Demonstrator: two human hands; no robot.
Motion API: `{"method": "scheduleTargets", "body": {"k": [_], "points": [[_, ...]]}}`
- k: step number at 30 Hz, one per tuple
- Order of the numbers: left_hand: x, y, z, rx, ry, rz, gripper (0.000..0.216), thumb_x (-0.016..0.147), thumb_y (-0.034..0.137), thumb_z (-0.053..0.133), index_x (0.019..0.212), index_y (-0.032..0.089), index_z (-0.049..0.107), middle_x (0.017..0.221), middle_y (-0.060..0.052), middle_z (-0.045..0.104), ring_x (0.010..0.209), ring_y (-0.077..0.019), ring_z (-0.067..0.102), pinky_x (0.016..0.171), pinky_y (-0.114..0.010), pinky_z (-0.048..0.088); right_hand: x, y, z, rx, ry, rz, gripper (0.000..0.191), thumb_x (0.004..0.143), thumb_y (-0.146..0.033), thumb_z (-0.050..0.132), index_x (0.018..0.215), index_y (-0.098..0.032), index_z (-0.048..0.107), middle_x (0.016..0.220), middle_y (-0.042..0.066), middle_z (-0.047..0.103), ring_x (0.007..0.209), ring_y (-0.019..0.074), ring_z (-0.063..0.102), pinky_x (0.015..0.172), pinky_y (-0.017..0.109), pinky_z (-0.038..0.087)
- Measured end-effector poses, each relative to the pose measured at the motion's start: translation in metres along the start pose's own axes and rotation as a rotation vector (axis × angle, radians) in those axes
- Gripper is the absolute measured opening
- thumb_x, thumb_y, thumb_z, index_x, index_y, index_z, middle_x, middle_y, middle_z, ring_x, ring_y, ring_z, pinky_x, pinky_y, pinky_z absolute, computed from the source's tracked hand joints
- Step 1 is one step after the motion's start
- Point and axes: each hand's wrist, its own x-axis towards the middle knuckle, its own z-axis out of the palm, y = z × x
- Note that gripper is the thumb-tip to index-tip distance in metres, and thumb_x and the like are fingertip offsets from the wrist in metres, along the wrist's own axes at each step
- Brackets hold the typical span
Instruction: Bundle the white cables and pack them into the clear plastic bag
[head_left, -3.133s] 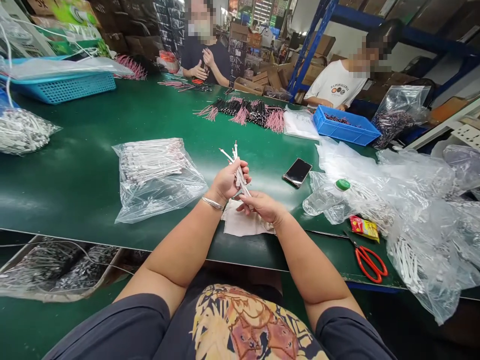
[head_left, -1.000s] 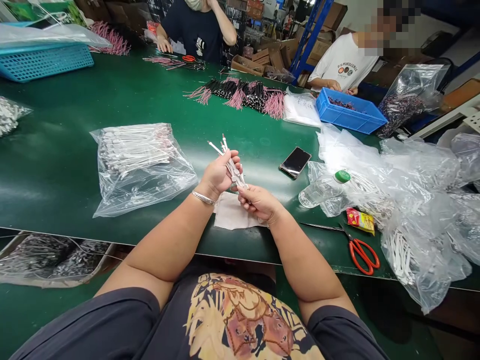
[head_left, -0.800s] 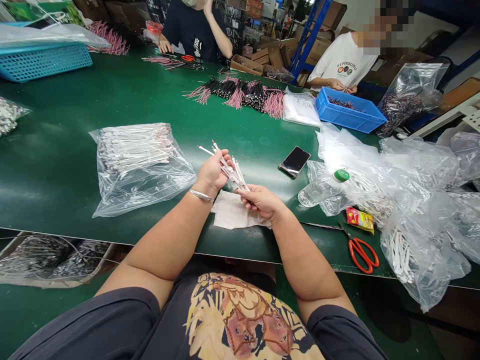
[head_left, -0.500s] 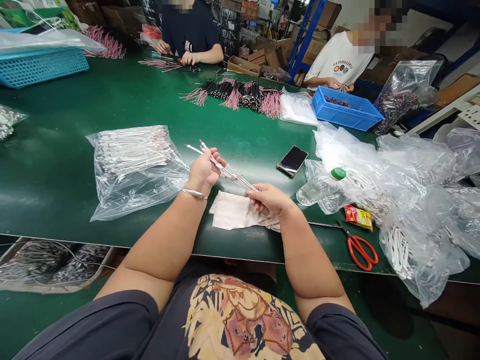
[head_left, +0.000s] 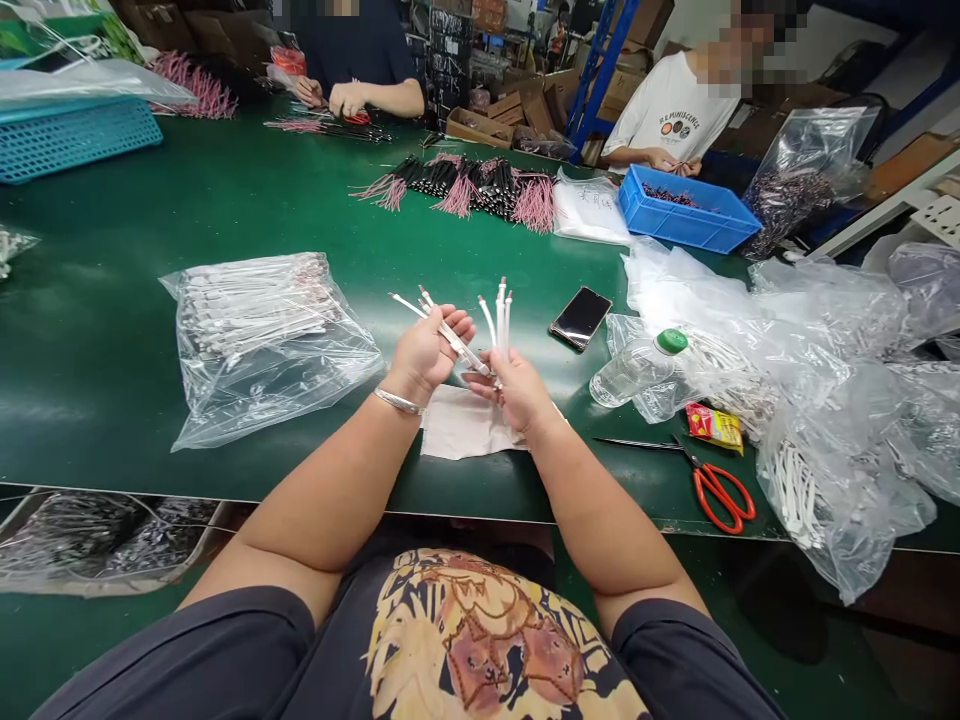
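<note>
Over a folded pale cloth (head_left: 459,425) on the green table, my left hand (head_left: 433,352) holds a few thin white cables (head_left: 459,345) with reddish-brown tips under its thumb, palm turned up. Its other fingers stretch loosely toward the right. Close beside it, my right hand (head_left: 516,388) is closed around several similar white cables (head_left: 501,318), whose tips point up and away from me. The lower ends of the left bunch meet the right fingers, which partly hide them. To the left lies a clear plastic bag (head_left: 277,385) full of neatly stacked white cables (head_left: 255,300).
Right of my hands lie a phone (head_left: 580,318), a clear bottle (head_left: 630,372) with a green cap, red-handled scissors (head_left: 721,495) and plastic bags (head_left: 832,400). Black-and-pink wire bundles (head_left: 480,190) and a blue bin (head_left: 686,215) are farther back. Two people sit across the table.
My right hand has come in toward my left and turned up, and several cables now stand upright from it. My left hand has shifted slightly right and down.
</note>
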Motion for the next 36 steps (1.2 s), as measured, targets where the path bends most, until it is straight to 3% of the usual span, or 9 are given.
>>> {"method": "scheduleTargets", "body": {"k": [3, 8, 14, 19, 22, 26, 29, 33, 36], "points": [[-0.006, -0.012, 0.002, 0.038, -0.043, 0.016, 0.021, 0.094, 0.021, 0.040, 0.079, 0.014, 0.055, 0.071, -0.004, 0.064, 0.065, -0.0119, 0.064, 0.072, -0.030, 0.053, -0.007, 0.006, 0.009, -0.038, -0.116, 0.050, 0.014, 0.091, -0.033, 0.049, 0.093, -0.020, 0.051, 0.081, 0.001, 0.065, 0.061, 0.0088, 0.065, 0.056, 0.020, 0.053], [-0.011, -0.015, 0.003, 0.074, -0.105, 0.011, 0.014, 0.090, 0.022, 0.049, 0.081, 0.015, 0.057, 0.073, -0.005, 0.065, 0.067, -0.0118, 0.065, 0.072, -0.028, 0.052, -0.007, 0.009, 0.004, -0.152, -0.221, 0.035, 0.019, 0.083, -0.035, 0.059, 0.091, -0.018, 0.056, 0.080, 0.001, 0.063, 0.060, 0.0080, 0.062, 0.045, 0.014, 0.042], [-0.009, -0.009, 0.001, 0.143, -0.231, -0.039, 0.017, 0.089, 0.026, 0.051, 0.084, 0.013, 0.060, 0.079, -0.009, 0.068, 0.073, -0.0151, 0.066, 0.076, -0.032, 0.053, -0.003, 0.012, -0.001, -0.177, -0.170, 0.009, 0.019, 0.077, -0.031, 0.064, 0.079, -0.017, 0.053, 0.065, -0.003, 0.057, 0.049, 0.0055, 0.052, 0.038, 0.014, 0.032], [-0.002, -0.003, -0.004, 0.202, -0.195, -0.018, 0.019, 0.091, 0.029, 0.047, 0.094, 0.013, 0.059, 0.094, -0.012, 0.068, 0.081, -0.0162, 0.067, 0.076, -0.031, 0.052, -0.001, 0.009, -0.002, -0.155, -0.080, -0.048, 0.014, 0.086, -0.032, 0.052, 0.086, -0.018, 0.049, 0.069, -0.003, 0.056, 0.053, 0.0052, 0.054, 0.043, 0.014, 0.039], [-0.004, -0.005, -0.005, 0.295, -0.268, -0.138, 0.017, 0.088, 0.030, 0.053, 0.090, 0.014, 0.059, 0.087, -0.011, 0.068, 0.073, -0.0160, 0.066, 0.060, -0.026, 0.051, 0.001, 0.010, -0.003, -0.169, -0.053, -0.088, 0.014, 0.089, -0.033, 0.046, 0.092, -0.020, 0.047, 0.079, -0.001, 0.058, 0.061, 0.0065, 0.058, 0.052, 0.017, 0.048], [-0.015, -0.016, -0.005, 0.464, -0.425, -0.258, 0.021, 0.077, 0.030, 0.068, 0.088, 0.013, 0.063, 0.066, -0.006, 0.063, 0.045, -0.0127, 0.053, 0.038, -0.022, 0.036, 0.007, 0.016, -0.008, -0.273, -0.089, -0.146, 0.017, 0.086, -0.035, 0.051, 0.094, -0.021, 0.052, 0.077, -0.001, 0.059, 0.061, 0.0101, 0.058, 0.052, 0.022, 0.050], [-0.021, -0.026, -0.005, 0.621, -0.445, -0.093, 0.023, 0.071, 0.025, 0.073, 0.091, 0.015, 0.065, 0.062, -0.002, 0.061, 0.047, -0.0116, 0.053, 0.042, -0.020, 0.038, 0.011, 0.019, -0.013, -0.358, -0.108, -0.226, 0.013, 0.083, -0.030, 0.056, 0.093, -0.021, 0.057, 0.076, 0.000, 0.060, 0.068, 0.0137, 0.059, 0.063, 0.027, 0.052], [-0.025, -0.036, -0.002, 0.627, -0.339, 0.152, 0.007, 0.079, 0.023, 0.064, 0.083, 0.017, 0.063, 0.078, -0.003, 0.065, 0.068, -0.0111, 0.057, 0.061, -0.018, 0.044, 0.013, 0.018, -0.016, -0.581, -0.138, -0.510, 0.019, 0.084, -0.024, 0.052, 0.100, -0.022, 0.061, 0.106, 0.005, 0.063, 0.105, 0.0197, 0.056, 0.094, 0.035, 0.043], [-0.027, -0.036, 0.002, 0.623, -0.302, 0.314, 0.007, 0.082, 0.020, 0.060, 0.087, 0.021, 0.064, 0.094, -0.002, 0.064, 0.080, -0.0095, 0.056, 0.071, -0.016, 0.043, 0.015, 0.018, -0.019, -0.692, -0.124, -0.592, 0.030, 0.083, -0.025, 0.051, 0.112, -0.021, 0.058, 0.116, 0.008, 0.061, 0.106, 0.0215, 0.056, 0.094, 0.037, 0.043]]}}
